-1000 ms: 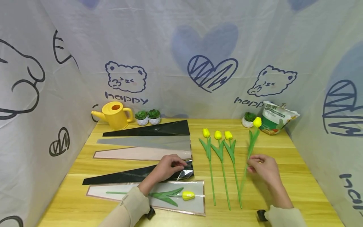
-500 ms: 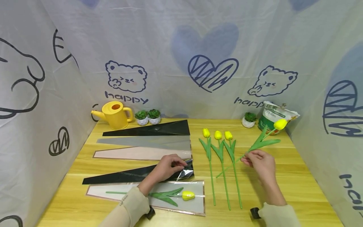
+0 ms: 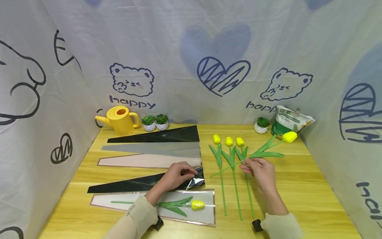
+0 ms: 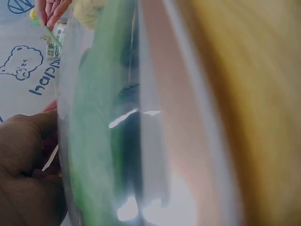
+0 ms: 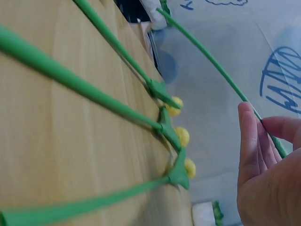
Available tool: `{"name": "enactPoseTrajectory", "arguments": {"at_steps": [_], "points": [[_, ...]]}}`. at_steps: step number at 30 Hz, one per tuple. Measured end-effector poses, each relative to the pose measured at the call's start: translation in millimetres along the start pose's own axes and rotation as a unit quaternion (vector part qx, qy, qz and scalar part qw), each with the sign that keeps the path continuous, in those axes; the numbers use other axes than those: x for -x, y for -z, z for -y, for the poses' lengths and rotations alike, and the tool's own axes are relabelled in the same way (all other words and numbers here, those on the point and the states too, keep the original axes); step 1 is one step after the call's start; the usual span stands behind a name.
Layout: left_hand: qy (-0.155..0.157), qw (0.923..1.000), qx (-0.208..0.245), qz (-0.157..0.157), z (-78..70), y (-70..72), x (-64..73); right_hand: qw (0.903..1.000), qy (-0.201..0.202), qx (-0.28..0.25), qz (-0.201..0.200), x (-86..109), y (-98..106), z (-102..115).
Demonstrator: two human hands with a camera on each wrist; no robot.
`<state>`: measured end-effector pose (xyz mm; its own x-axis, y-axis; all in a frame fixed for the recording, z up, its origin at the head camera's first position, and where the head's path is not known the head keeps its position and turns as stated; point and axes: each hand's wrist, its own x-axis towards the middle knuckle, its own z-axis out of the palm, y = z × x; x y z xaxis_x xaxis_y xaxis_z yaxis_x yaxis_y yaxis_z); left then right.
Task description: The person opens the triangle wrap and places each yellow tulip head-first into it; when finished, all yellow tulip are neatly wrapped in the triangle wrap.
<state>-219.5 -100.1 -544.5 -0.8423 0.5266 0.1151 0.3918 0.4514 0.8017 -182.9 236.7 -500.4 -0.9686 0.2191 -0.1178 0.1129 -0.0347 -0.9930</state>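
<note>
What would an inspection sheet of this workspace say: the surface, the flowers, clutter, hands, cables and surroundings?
Surface: wooden table.
Job's things: one held tulip, three lying tulips, another tulip inside a clear sleeve; four flowerless sleeves.
Clutter: watering can, three potted plants and a bag at the back.
Hands: right hand pinches the held tulip; left hand at the nearer black sleeve's wide end, grip unclear.
Cables: nothing seen.
Surroundings: white cloth printed with bears and hearts.
</note>
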Motion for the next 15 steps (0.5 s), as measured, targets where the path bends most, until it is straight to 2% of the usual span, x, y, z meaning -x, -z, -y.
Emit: {"name": "enactPoseTrajectory", "arguments": {"at_steps": [8, 15], "points": [[0.000, 1.0000, 0.002, -0.001, -0.7, -1.5, -1.0, 0.9996, -0.016, -0.022, 0.007, 3.3, -19.9, -9.7], [-0.005, 1.0000, 0.002, -0.002, -0.6, -1.6, -1.1, 0.9993, -0.026, -0.019, 0.021, 5.1, -33.5, -15.7]]}}
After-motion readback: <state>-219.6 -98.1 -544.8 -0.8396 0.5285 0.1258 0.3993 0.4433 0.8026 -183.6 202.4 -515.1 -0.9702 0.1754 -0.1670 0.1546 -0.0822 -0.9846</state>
